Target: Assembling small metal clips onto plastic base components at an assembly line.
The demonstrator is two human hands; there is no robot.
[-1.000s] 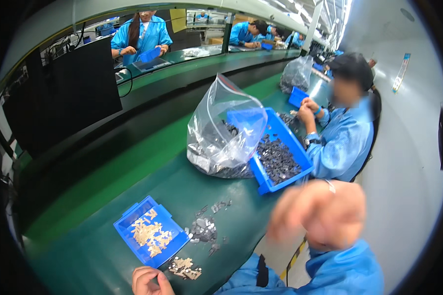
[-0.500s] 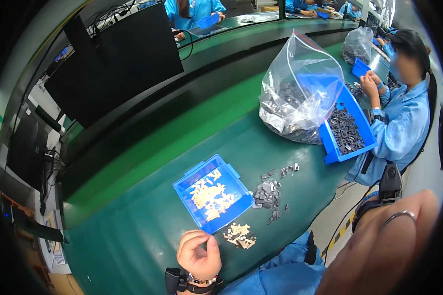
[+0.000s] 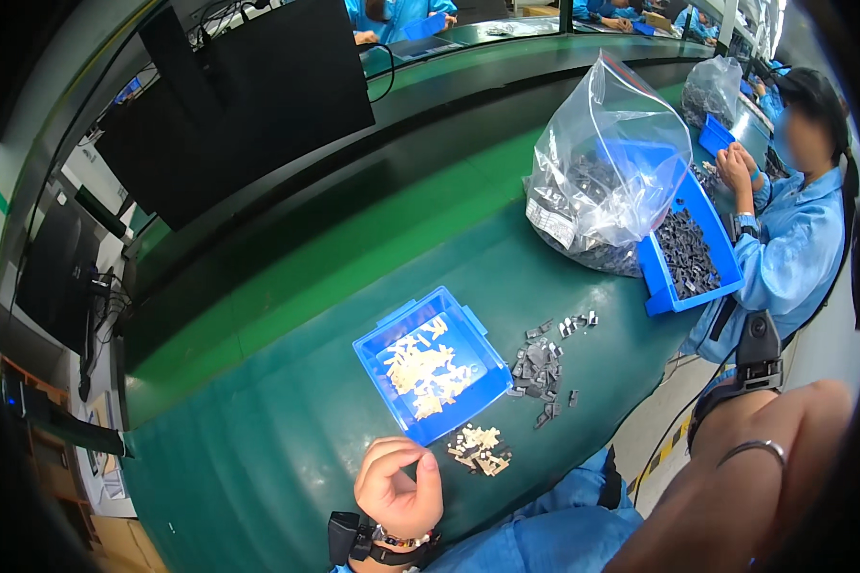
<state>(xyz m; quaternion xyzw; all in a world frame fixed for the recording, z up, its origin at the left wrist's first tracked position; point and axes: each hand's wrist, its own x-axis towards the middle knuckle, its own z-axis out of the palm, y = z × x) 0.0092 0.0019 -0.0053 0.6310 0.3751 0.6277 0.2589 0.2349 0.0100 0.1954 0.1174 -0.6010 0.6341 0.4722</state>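
Observation:
My left hand (image 3: 398,489) rests at the near corner of a blue tray (image 3: 492,387). Its fingers are curled and the thumb is drawn in; whatever they may pinch is too small to see. Small cream-coloured pieces (image 3: 428,374) lie in the tray. Beside that hand, on the mat, is a little pile of cream and dark pieces (image 3: 480,451). Black plastic parts (image 3: 540,368) are scattered to the tray's right. My right hand (image 3: 736,477), a ring on one finger, is raised very close at lower right. Its fingers are bent, with their tips hidden.
A large clear bag (image 3: 607,181) of dark parts leans by a blue bin (image 3: 698,263) of black parts. At the right sits a co-worker (image 3: 798,220) in blue. A black monitor (image 3: 248,105) stands at far left. The green mat (image 3: 258,458) covers the bench.
The whole view has shifted slightly, so the tray, bag and bin appear farther right. Both my hands keep nearly the same pose; the right one sits a little differently near the lower right.

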